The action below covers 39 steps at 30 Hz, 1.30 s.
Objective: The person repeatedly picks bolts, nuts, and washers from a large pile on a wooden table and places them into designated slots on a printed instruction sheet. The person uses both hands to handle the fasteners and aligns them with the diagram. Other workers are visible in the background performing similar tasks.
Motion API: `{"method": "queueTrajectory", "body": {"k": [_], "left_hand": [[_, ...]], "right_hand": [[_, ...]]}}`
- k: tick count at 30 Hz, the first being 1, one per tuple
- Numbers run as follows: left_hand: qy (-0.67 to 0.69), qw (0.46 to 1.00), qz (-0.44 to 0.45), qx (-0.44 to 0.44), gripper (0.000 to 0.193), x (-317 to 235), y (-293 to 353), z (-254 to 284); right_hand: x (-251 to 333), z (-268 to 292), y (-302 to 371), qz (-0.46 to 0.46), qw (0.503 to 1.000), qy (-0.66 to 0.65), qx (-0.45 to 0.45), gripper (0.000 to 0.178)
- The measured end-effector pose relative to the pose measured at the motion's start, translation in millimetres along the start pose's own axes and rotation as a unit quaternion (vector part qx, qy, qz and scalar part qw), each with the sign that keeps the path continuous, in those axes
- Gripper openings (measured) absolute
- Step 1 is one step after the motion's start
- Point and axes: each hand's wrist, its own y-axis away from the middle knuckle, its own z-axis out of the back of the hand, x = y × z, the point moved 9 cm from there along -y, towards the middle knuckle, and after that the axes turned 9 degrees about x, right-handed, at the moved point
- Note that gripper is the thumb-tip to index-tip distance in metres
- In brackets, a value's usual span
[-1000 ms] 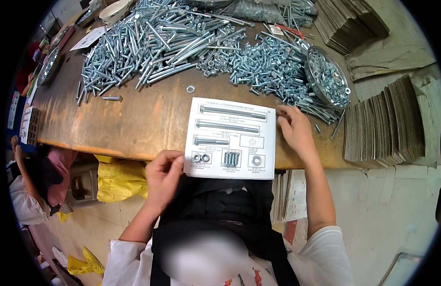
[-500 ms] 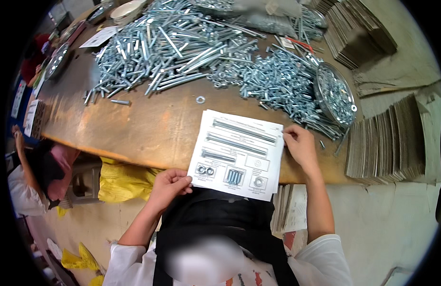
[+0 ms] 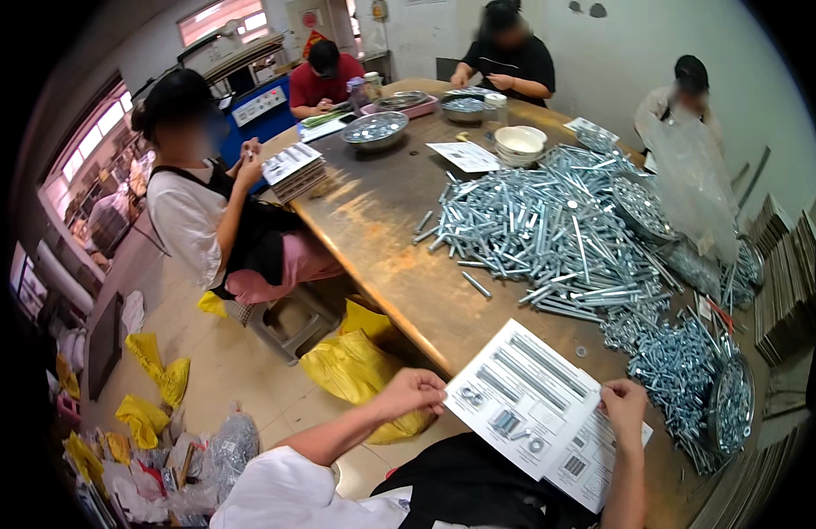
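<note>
A white card point(image 3: 520, 388) with long bolts, nuts and washers shown on it is tilted over the table's front edge. My left hand point(image 3: 412, 394) pinches its left edge between thumb and fingers. By the opposite edge my right hand point(image 3: 623, 408) is closed, thumb and fingers gripping. A second white card point(image 3: 577, 465) fans out from underneath, below my right hand. Whether the hardware is printed or real parts fixed to the card, I cannot tell. Beyond the cards lie a lone washer point(image 3: 581, 351) and a single bolt point(image 3: 476, 285).
A big heap of long bolts point(image 3: 549, 234) and a pile of short bolts point(image 3: 673, 370) cover the table's right side. A metal bowl point(image 3: 731, 406) sits beside them. Several co-workers, one person point(image 3: 196, 194) nearest at left, sit round the table point(image 3: 364, 212). Yellow sacks point(image 3: 355, 361) lie below.
My view has swung left and up, bringing the co-workers into sight. The cards are now spread apart, the lower one showing at the right. Both hands still grip at the edges.
</note>
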Motion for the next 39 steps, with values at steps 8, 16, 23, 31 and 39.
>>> {"method": "queueTrajectory", "body": {"k": [8, 16, 23, 31, 39], "left_hand": [[-0.053, 0.992, -0.038, -0.111, 0.011, -37, 35, 152], [-0.063, 0.989, -0.024, -0.129, 0.01, -55, 29, 209], [-0.079, 0.985, -0.014, -0.151, 0.015, -55, 25, 218], [-0.508, 0.757, -0.303, -0.278, 0.043, -105, 59, 83], [-0.522, 0.779, -0.222, -0.269, 0.052, -92, 30, 77]], "right_hand": [[49, -160, -84, 0.047, 0.984, 0.127, 0.113, 0.014], [66, -220, -109, -0.01, 0.992, 0.047, 0.12, 0.013], [110, -224, -91, 0.165, 0.94, 0.296, 0.05, 0.014], [162, -319, -5, 0.358, 0.851, 0.304, 0.237, 0.011], [157, -337, -1, 0.393, 0.847, 0.3, 0.194, 0.008]]}}
